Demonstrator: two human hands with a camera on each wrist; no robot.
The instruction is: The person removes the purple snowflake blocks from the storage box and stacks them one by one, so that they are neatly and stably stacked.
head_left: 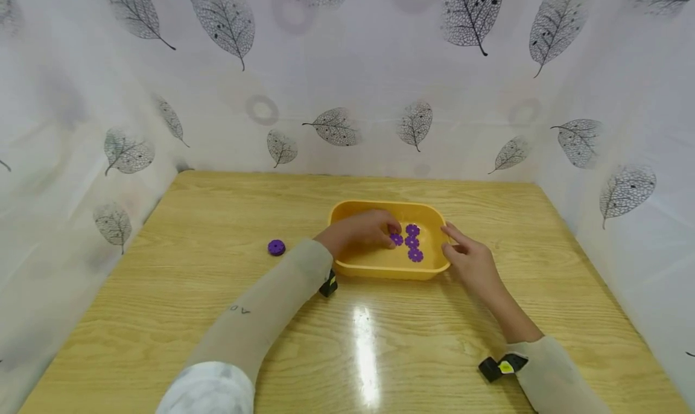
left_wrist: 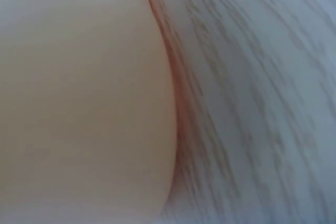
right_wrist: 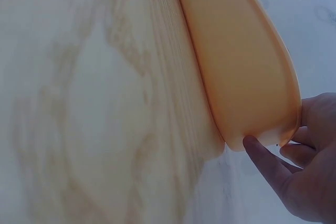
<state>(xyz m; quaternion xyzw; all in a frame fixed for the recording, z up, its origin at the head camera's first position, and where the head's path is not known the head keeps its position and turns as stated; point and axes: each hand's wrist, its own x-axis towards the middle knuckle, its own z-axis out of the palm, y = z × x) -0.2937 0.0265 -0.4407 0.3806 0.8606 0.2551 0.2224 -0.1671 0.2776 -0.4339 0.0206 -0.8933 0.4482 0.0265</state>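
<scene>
A yellow plastic basin [head_left: 388, 273] stands on the wooden table. Over its left rim reaches my left hand [head_left: 366, 228], thumb and fingers pinching a purple flower-shaped disc [head_left: 397, 239] low inside the basin. Beside that disc, several matching purple discs [head_left: 412, 242] lie in a short column on the basin floor. My right hand [head_left: 475, 266] grips the basin's right end with thumb and fingers at the rim. In the right wrist view the same hand [right_wrist: 315, 166] holds the end of the basin [right_wrist: 241, 61], one fingertip against its outer wall.
Left of the basin, a small stack of purple discs [head_left: 276, 247] sits on the table [head_left: 217, 221]. A white leaf-print curtain [head_left: 347, 70] encloses the table's back and sides. The left wrist view is blurred, with a pale surface [left_wrist: 79, 103] beside wood grain.
</scene>
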